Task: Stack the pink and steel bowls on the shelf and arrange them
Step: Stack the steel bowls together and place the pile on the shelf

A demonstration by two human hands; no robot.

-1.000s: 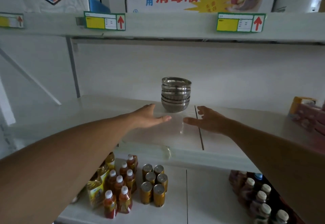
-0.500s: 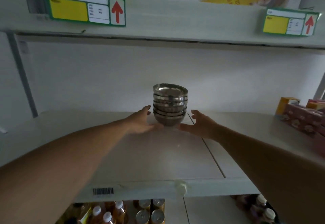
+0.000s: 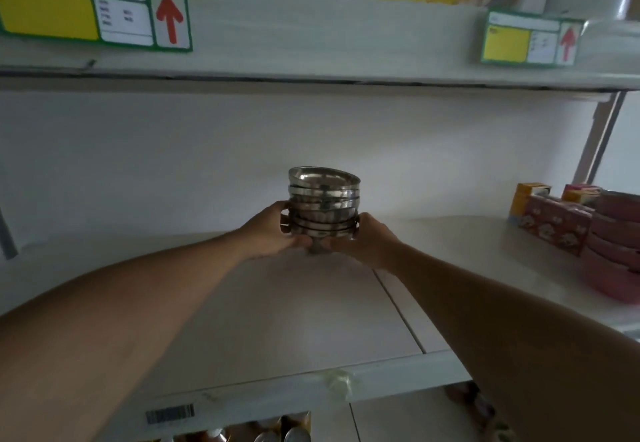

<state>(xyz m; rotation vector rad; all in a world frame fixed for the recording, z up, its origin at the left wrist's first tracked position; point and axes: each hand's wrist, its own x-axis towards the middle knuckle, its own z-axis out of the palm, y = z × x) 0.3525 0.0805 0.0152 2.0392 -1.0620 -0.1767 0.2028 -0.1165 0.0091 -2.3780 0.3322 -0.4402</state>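
gripping steel bowls point(image 3: 323, 204) (between fingers point(image 3: 284, 213))

White shelf point(image 3: 284, 306) with steel bowls point(image 3: 323, 207), pink bowls point(image 3: 614, 251), red boxes point(image 3: 554, 225).

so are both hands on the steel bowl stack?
Yes, the left hand and right hand grip opposite sides of the steel bowl stack near its base, above the shelf.

Stacked steel bowls point(image 3: 323, 206) upright on shelf point(image 3: 284, 310); pink bowls point(image 3: 616, 251) far right.
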